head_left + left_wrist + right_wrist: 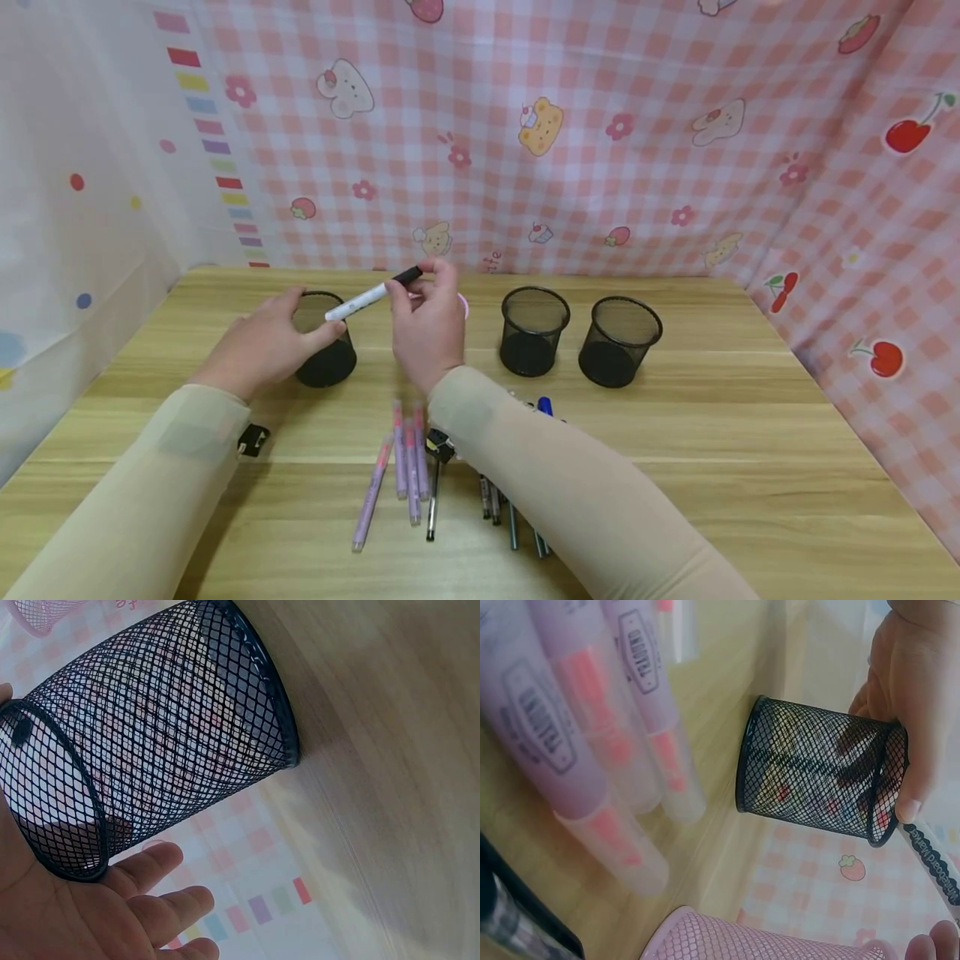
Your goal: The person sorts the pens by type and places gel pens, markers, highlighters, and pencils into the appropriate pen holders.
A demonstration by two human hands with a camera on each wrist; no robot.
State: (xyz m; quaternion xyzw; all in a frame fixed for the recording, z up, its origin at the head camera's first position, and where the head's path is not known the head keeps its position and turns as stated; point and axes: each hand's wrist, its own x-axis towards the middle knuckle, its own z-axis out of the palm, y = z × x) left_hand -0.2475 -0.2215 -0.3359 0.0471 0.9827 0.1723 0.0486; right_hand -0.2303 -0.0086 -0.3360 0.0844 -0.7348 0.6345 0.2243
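My right hand (435,333) pinches a whiteboard marker (360,303) with a white barrel and black cap. The marker slants, its white end lower, over the rim of the leftmost black mesh pen cup (330,367). My left hand (258,343) holds that cup by its upper rim. In the left wrist view, the cup (165,735) stands on its base with several fingers (154,866) extended beside the rim. The right wrist view shows the left thumb at the rim and the lettered marker barrel (930,859) beside it.
A pink mesh cup (765,946) stands behind the right hand, mostly hidden in the head view. Two black mesh cups (529,354) (609,362) stand to the right. Purple highlighters (411,479) and several pens (513,525) lie in front, partly under the right forearm.
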